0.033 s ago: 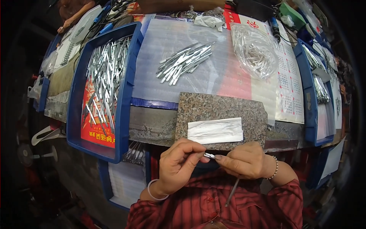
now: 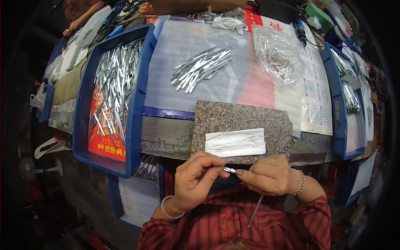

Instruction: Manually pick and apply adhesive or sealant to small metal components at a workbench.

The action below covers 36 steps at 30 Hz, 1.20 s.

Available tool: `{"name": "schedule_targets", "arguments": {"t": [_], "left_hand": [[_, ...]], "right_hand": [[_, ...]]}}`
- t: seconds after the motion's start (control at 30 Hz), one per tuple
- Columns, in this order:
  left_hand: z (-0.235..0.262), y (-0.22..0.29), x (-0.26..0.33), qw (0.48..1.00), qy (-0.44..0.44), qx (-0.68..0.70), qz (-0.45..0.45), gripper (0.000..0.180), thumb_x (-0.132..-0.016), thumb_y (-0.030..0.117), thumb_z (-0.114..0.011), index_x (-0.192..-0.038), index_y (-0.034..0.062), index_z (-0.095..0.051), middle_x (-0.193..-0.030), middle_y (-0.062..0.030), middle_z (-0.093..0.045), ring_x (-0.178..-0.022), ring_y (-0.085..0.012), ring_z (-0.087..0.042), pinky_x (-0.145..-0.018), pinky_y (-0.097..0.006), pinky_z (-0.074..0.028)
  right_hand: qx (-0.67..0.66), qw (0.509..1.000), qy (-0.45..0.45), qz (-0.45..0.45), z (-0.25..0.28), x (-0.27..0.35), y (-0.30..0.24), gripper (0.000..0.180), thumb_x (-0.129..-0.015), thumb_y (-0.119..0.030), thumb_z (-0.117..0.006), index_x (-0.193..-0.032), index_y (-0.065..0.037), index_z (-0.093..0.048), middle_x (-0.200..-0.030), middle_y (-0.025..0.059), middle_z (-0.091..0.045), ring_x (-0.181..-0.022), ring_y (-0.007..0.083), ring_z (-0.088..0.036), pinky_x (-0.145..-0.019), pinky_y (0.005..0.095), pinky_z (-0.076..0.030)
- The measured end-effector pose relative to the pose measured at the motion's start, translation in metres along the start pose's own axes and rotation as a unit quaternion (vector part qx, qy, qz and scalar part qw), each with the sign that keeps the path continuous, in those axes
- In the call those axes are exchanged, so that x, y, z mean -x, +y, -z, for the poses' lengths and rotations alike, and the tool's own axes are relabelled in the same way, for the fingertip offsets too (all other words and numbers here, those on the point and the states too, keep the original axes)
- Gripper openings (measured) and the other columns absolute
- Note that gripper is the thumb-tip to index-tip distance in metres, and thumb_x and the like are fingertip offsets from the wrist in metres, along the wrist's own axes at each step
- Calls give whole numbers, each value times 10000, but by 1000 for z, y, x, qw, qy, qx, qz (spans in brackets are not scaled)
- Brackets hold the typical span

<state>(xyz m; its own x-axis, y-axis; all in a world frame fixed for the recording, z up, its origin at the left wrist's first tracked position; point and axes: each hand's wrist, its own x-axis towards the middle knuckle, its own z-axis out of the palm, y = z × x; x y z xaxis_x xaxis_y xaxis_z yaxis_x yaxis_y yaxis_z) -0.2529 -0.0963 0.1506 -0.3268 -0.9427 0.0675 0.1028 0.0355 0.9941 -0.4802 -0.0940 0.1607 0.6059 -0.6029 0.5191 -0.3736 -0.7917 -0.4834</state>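
Both hands meet just below the granite slab (image 2: 241,125), at its near edge. Left hand (image 2: 196,179) pinches a small metal piece (image 2: 229,170) w/ thumb + fingers; right hand (image 2: 268,175) pinches its other end, a thin metal rod (image 2: 255,211) hanging down from that fist. White folded paper (image 2: 235,143) lies on the slab. Left of slab: blue tray (image 2: 135,121) of silver strips w/ red printed sheet inside. Beyond slab: loose strip pile (image 2: 202,67); clear plastic bag (image 2: 278,54) beyond-right, on a white calendar sheet (image 2: 316,104).

Workbench (image 2: 166,137) under trays (image 2: 137,100), granite slab (image 2: 237,118).
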Motion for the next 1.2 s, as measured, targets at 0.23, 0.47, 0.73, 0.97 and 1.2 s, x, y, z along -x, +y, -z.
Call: {"name": "schedule_targets", "arguments": {"t": [0.23,0.47,0.73,0.97,1.2], "left_hand": [[7,3,-15,973,-85,-175,-127,213,-791,-38,-717,-997,-19,-667,-859,-112,-632,-712,-191,-658,-602,-280,-527],[1,-2,-20,952,-77,-225,-193,213,-746,-39,-740,-940,2,-660,-814,-107,-621,-673,-236,-628,-579,-316,-498],[7,-32,-31,879,-17,-412,-239,233,-698,2,-757,-899,72,-660,-826,-63,-620,-843,-249,-615,-787,-372,-382],[10,-35,-27,874,-45,-422,-237,237,-714,26,-733,-934,69,-657,-874,-57,-613,-897,-242,-610,-823,-399,-353],[11,-36,-31,885,-50,-405,-226,259,-692,3,-739,-922,79,-648,-843,-61,-575,-886,-249,-609,-808,-384,-353]], "right_hand": [[19,999,-13,23,12,-1,4,198,-748,-76,-705,-936,-24,-680,-595,-16,-467,-470,94,-499,-351,269,-380],[-89,985,-72,-129,31,-8,14,128,-831,-117,-695,-929,-48,-654,-685,62,-578,-577,246,-609,-497,345,-468],[17,976,40,-214,51,3,10,509,-1005,-421,-382,-971,10,-651,-940,189,-689,-685,293,-643,-611,339,-512],[40,973,-69,-216,59,-19,-22,313,-958,-298,-518,-1028,-30,-665,-849,108,-718,-623,271,-665,-542,345,-513],[-83,960,29,-265,20,-2,19,217,-960,-256,-573,-977,-47,-630,-786,147,-634,-631,312,-644,-533,353,-500]]}}
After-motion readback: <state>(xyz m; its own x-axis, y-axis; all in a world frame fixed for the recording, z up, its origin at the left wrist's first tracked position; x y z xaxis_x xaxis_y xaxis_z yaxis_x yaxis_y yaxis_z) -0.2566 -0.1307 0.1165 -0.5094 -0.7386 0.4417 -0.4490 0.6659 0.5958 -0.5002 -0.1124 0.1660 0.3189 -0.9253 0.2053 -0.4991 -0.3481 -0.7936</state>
